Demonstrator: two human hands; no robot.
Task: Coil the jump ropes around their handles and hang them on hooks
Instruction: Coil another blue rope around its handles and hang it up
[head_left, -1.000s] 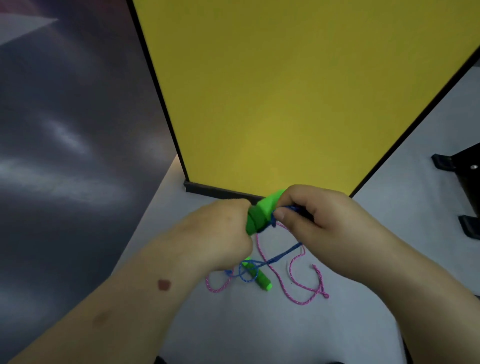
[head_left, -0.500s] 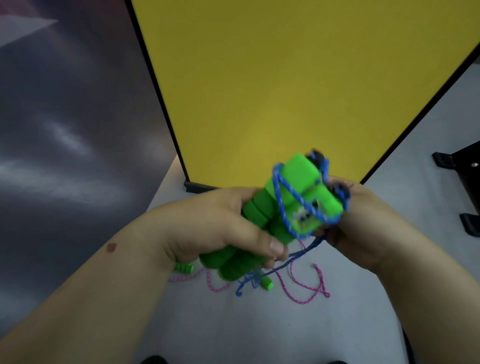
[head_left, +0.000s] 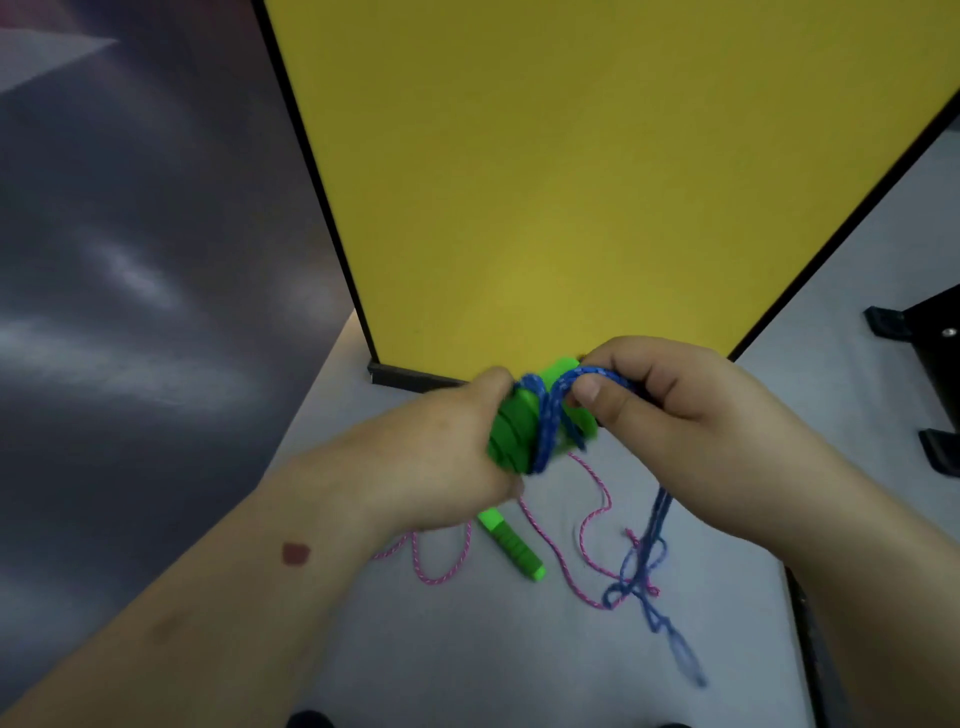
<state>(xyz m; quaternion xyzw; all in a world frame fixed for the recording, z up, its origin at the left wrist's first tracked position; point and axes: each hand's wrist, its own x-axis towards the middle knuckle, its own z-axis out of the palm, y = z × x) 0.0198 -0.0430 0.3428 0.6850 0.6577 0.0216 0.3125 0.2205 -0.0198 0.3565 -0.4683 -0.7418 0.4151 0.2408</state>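
Clenched round the green handles (head_left: 514, 431), the left hand (head_left: 441, 457) holds them above the grey table (head_left: 467, 649), its fingers curled over their left side so that only their right faces show between the two hands. Several turns of blue rope (head_left: 548, 421) cross the handles just right of that hand's knuckles, lying tight against the green. Just right of those turns, the right hand (head_left: 675, 410) pinches a strand of the same blue rope between thumb and curled fingers, right beside the handles' upper end. From under this hand the loose blue rope hangs down to the table, where it lies in blurred loops near the table's right edge. Below the hands, on the table, a pink rope (head_left: 587, 525) lies in slack curves running from left to right, with another green handle (head_left: 511, 545) lying among them. Behind the hands stands a yellow panel (head_left: 571, 182) in a dark frame.
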